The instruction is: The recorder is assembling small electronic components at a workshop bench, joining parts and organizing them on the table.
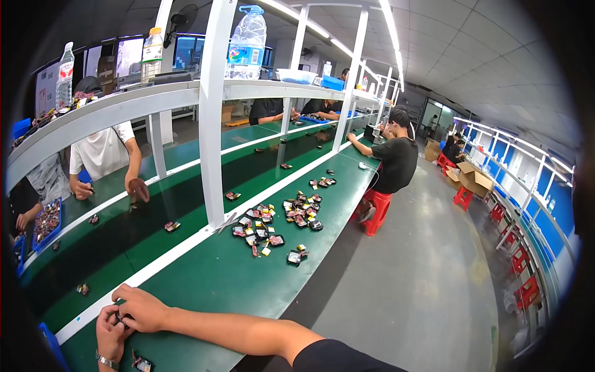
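Note:
At the lower left, my two hands meet over the green bench, close to its white edge rail. My left hand [109, 335], with a metal watch at the wrist, has its fingers curled round a small black part [120, 318]. From above, the fingers of my right hand [141, 310] bend onto the same part, and they cover most of it. Beside my left wrist lies a small black module with reddish wires [142, 362]. Farther along the bench is a loose group of similar black modules [257, 228] with red, white and yellow pieces.
A dark green conveyor belt [127, 245] runs behind the white rail [155, 263], carrying scattered modules. A white post [212, 124] rises from the rail. A blue tray [52, 347] stands at lower left. Across the belt, a person in white [102, 152] works; another sits [393, 158] farther along.

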